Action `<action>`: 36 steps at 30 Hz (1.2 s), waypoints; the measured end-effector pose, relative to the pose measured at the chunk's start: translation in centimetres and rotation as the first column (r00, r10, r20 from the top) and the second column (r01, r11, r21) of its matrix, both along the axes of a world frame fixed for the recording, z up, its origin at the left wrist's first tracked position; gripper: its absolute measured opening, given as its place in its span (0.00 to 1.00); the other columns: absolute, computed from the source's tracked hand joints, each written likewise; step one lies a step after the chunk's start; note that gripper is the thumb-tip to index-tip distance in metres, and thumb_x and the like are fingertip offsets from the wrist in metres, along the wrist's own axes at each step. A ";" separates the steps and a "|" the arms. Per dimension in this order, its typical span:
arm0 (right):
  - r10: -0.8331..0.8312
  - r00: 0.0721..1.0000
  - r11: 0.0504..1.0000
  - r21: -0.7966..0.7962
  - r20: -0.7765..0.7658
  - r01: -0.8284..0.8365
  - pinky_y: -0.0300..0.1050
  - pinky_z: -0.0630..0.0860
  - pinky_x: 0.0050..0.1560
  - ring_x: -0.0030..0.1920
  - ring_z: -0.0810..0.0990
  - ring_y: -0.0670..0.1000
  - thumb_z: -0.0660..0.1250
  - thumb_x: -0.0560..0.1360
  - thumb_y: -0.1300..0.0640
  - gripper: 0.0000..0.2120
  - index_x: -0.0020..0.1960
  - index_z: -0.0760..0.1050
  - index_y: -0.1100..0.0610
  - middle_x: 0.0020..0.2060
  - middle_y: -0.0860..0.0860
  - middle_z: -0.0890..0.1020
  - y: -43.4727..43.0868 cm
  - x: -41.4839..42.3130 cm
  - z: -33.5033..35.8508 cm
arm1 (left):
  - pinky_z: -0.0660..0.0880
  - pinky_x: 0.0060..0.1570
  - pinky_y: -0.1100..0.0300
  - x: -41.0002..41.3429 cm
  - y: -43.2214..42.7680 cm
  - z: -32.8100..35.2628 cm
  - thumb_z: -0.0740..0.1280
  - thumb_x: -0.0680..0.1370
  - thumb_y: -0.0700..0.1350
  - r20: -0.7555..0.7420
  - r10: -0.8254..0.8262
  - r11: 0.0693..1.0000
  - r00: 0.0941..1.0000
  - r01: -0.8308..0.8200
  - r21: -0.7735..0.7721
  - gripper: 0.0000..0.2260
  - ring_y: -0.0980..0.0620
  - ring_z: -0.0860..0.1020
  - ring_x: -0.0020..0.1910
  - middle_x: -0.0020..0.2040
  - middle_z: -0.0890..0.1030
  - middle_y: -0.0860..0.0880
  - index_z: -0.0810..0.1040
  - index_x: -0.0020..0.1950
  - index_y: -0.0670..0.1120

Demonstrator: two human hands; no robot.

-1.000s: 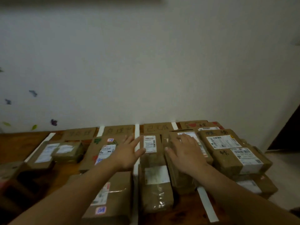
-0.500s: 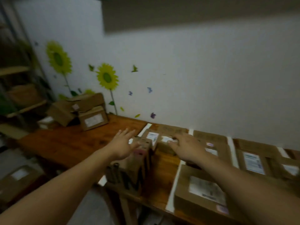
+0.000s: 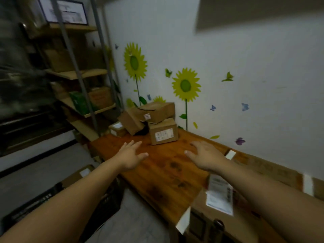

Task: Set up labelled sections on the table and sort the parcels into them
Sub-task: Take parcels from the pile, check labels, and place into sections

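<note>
Holds left hand (image 3: pixel 130 156) out above wooden table (image 3: pixel 163 174), palm down, fingers spread wide, gripping nothing. Holds right hand (image 3: pixel 206 156) out alongside, apart from left, fingers loosely spread, also empty. Faces four cardboard parcels heaped at table's far end by wall: labelled parcel (image 3: pixel 164 131) in front, upper parcel (image 3: pixel 157 111) stacked on it, tilted parcel (image 3: pixel 130 123) leaning beside, small flat parcel (image 3: pixel 117 128) furthest left. Catches near parcel (image 3: pixel 219 195) with white shipping label, low right, beside right forearm. Shows white tape strips (image 3: pixel 308 184) across table at right. Sunflower stickers (image 3: pixel 185 84) on wall, metal shelving (image 3: pixel 78 75) left, black crate (image 3: pixel 31 204) on floor.
</note>
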State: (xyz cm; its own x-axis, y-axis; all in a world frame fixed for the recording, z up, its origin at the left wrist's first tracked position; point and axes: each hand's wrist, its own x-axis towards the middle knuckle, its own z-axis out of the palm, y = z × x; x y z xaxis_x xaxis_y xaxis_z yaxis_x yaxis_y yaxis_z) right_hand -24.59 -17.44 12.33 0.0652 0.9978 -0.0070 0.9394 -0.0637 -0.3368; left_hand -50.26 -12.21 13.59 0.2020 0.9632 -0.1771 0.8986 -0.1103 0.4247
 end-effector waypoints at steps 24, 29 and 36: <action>-0.384 0.866 0.923 -0.145 -0.320 0.356 0.49 0.71 0.61 0.63 0.74 0.56 0.59 0.78 0.40 0.26 0.68 0.69 0.57 0.65 0.55 0.75 42.5 -8.9 -3.4 | 0.59 0.70 0.52 -1.8 49.1 -1.7 0.61 0.77 0.60 -0.023 -0.217 0.974 0.976 0.218 0.068 0.30 0.43 0.61 0.73 0.74 0.63 0.43 0.60 0.76 0.50; -0.559 0.697 0.827 -0.241 -0.449 0.508 0.51 0.69 0.66 0.65 0.72 0.57 0.55 0.78 0.37 0.30 0.72 0.65 0.55 0.68 0.54 0.73 49.0 -10.7 -4.2 | 0.69 0.65 0.48 -0.1 58.3 -3.1 0.63 0.68 0.65 0.090 -0.289 0.957 0.953 0.291 -0.009 0.32 0.44 0.74 0.61 0.65 0.74 0.46 0.68 0.69 0.51; -0.673 0.458 0.710 -0.333 -0.581 0.621 0.56 0.70 0.66 0.65 0.72 0.58 0.58 0.77 0.39 0.31 0.74 0.63 0.56 0.68 0.55 0.72 53.0 -11.3 -4.9 | 0.69 0.65 0.53 1.7 63.8 -4.8 0.66 0.76 0.57 0.256 -0.249 0.920 0.934 0.311 -0.238 0.28 0.42 0.73 0.63 0.68 0.73 0.43 0.68 0.71 0.42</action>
State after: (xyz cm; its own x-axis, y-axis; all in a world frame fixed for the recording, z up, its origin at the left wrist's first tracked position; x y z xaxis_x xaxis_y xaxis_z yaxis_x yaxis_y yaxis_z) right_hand -35.91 35.60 7.46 0.6449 0.6659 -0.3751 0.1760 -0.6070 -0.7750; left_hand -48.57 51.60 8.81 0.5191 0.7828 -0.3431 0.7301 -0.1974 0.6542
